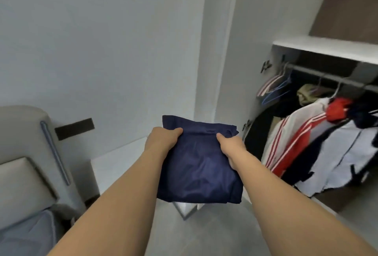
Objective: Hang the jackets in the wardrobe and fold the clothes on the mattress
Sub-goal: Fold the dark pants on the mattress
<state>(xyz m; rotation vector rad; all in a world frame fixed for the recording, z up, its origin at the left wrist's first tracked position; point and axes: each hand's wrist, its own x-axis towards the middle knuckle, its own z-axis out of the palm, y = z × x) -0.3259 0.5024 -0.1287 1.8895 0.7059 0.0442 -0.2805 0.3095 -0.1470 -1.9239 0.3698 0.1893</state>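
Item: folded navy garment (199,165), held in the air between both hands | left hand (163,140) gripped its left edge, thumb on top | right hand (233,149) gripped its right edge, thumb on top | open wardrobe (319,49) to the right of the right hand, jackets (302,139) hanging on its rail | bed headboard (26,130) left of the left hand.
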